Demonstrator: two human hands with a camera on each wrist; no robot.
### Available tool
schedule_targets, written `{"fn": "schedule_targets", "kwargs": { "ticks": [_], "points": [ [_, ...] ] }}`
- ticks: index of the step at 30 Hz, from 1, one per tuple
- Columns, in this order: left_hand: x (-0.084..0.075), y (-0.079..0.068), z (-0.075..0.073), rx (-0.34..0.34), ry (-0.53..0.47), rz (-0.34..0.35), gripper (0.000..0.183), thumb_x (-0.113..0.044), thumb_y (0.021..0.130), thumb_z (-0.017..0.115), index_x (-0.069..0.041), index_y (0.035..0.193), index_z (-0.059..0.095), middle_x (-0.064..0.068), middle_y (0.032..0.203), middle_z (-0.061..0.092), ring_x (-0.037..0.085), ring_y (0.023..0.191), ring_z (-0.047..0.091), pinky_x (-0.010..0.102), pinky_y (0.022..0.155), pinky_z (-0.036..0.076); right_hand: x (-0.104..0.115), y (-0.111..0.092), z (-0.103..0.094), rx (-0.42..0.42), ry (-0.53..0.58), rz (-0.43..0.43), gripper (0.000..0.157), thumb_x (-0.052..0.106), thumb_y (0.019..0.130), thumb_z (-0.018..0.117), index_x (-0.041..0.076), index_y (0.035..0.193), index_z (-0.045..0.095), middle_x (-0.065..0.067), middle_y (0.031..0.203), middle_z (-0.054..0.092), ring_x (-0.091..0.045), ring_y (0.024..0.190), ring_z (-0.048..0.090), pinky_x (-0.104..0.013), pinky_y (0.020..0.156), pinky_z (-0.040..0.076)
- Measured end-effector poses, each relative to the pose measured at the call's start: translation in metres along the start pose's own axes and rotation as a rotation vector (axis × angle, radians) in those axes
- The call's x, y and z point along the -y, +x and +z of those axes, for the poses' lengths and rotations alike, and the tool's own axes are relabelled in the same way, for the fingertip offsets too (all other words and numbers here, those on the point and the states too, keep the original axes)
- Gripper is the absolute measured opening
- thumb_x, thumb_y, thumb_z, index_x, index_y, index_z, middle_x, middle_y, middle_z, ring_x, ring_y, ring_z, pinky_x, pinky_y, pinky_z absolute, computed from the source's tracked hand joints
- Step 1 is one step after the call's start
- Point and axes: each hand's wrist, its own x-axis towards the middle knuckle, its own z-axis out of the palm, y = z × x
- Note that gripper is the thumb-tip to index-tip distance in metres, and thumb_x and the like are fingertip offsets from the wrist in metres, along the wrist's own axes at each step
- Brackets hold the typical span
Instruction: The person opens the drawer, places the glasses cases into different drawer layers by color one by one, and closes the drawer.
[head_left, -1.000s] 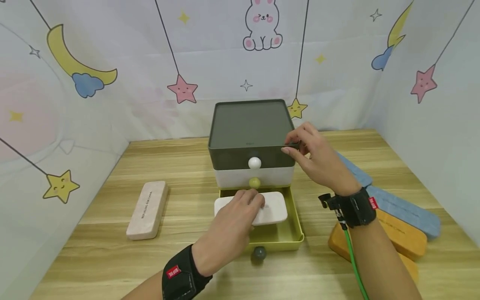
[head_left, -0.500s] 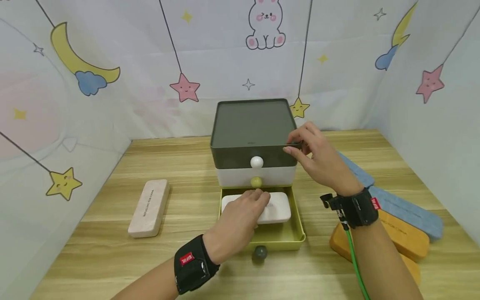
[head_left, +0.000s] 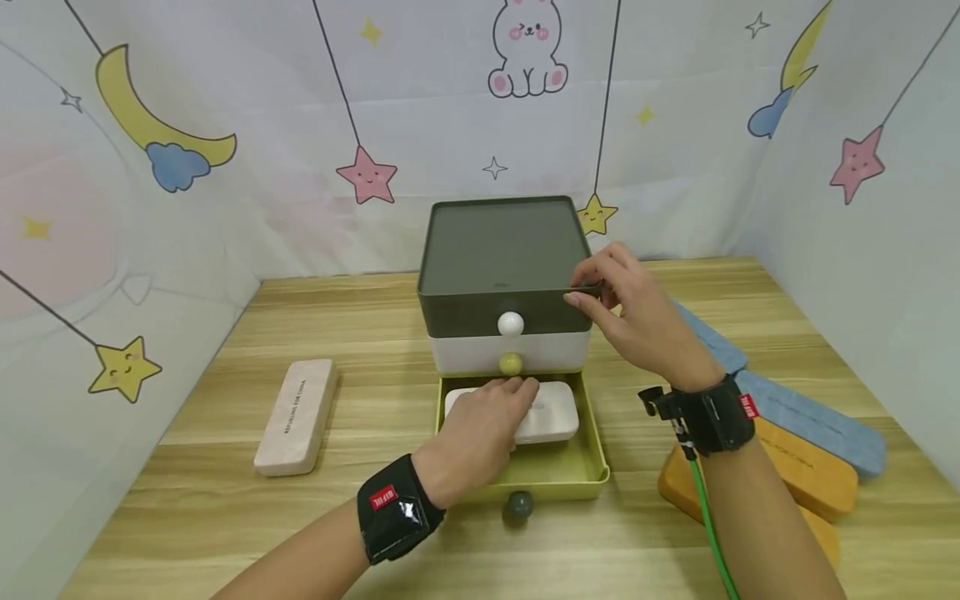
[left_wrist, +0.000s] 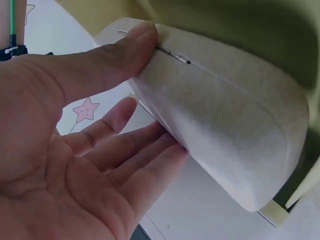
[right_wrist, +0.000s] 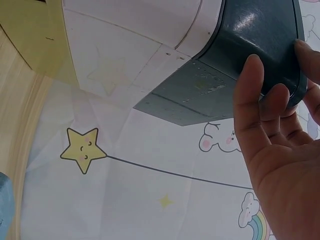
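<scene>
A three-tier drawer box (head_left: 502,246), dark grey-green on top, white in the middle and yellow-green below, stands at mid table. Its bottom drawer (head_left: 562,467) is pulled out. Inside the drawer is a white glasses case (head_left: 555,412), pinched by my left hand (head_left: 476,437). The left wrist view shows the thumb on the case's (left_wrist: 220,115) hinged side, with the fingertips on its opposite face. My right hand (head_left: 637,317) grips the front right corner of the top tier, thumb on the front and fingers over the rim. Part of the case lies hidden under my left hand.
A pale glasses case (head_left: 296,417) lies on the table at left. At right, blue cases (head_left: 813,421) and orange cases (head_left: 810,471) lie close by my right forearm. The drawer's dark knob (head_left: 520,505) juts toward me. A patterned cloth (head_left: 285,208) closes off the back.
My left hand has shifted slightly to the right with the white glasses case, which sits a little farther back in the drawer. My right hand keeps its place on the corner.
</scene>
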Motion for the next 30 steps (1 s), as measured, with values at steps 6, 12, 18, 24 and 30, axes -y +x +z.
{"fn": "schedule_targets", "kwargs": {
  "ticks": [6, 12, 18, 24, 30],
  "points": [
    [0.003, 0.005, 0.002, -0.001, 0.039, 0.01, 0.036, 0.005, 0.074, 0.07, -0.008, 0.102, 0.053, 0.003, 0.094, 0.064, 0.018, 0.081, 0.063, 0.035, 0.06, 0.055, 0.001, 0.0, 0.0, 0.001, -0.003, 0.002, 0.015, 0.019, 0.095, 0.062, 0.012, 0.108, 0.059, -0.001, 0.098, 0.046, -0.009, 0.072, 0.04, -0.028, 0.064, 0.039],
    [0.005, 0.008, 0.004, 0.034, 0.056, -0.008, 0.032, 0.003, 0.076, 0.071, -0.008, 0.099, 0.053, 0.003, 0.091, 0.065, 0.018, 0.074, 0.064, 0.034, 0.053, 0.054, 0.001, 0.0, 0.0, -0.003, -0.002, -0.002, 0.015, 0.018, 0.095, 0.063, 0.011, 0.108, 0.06, -0.001, 0.099, 0.046, -0.009, 0.073, 0.041, -0.028, 0.064, 0.04],
    [0.006, 0.011, 0.005, 0.061, 0.092, -0.007, 0.03, 0.004, 0.076, 0.068, -0.008, 0.1, 0.054, 0.003, 0.086, 0.064, 0.018, 0.071, 0.063, 0.034, 0.052, 0.054, 0.002, 0.0, 0.0, -0.004, 0.001, -0.005, 0.015, 0.018, 0.094, 0.063, 0.011, 0.107, 0.059, -0.002, 0.098, 0.046, -0.009, 0.072, 0.04, -0.028, 0.064, 0.039],
    [0.006, 0.014, 0.007, 0.093, 0.143, -0.024, 0.029, 0.002, 0.076, 0.069, -0.009, 0.098, 0.054, 0.002, 0.082, 0.064, 0.017, 0.069, 0.063, 0.034, 0.05, 0.054, 0.001, 0.0, 0.0, -0.005, -0.002, -0.008, 0.015, 0.018, 0.094, 0.063, 0.012, 0.107, 0.059, -0.002, 0.098, 0.046, -0.009, 0.072, 0.04, -0.028, 0.064, 0.039],
    [0.003, 0.018, 0.009, 0.145, 0.172, -0.036, 0.032, 0.0, 0.074, 0.072, -0.011, 0.097, 0.053, 0.002, 0.083, 0.064, 0.018, 0.072, 0.063, 0.034, 0.051, 0.054, 0.001, 0.0, 0.001, -0.007, 0.007, -0.007, 0.015, 0.017, 0.094, 0.063, 0.011, 0.107, 0.059, -0.002, 0.098, 0.046, -0.009, 0.071, 0.041, -0.028, 0.064, 0.04]
  ]
}}
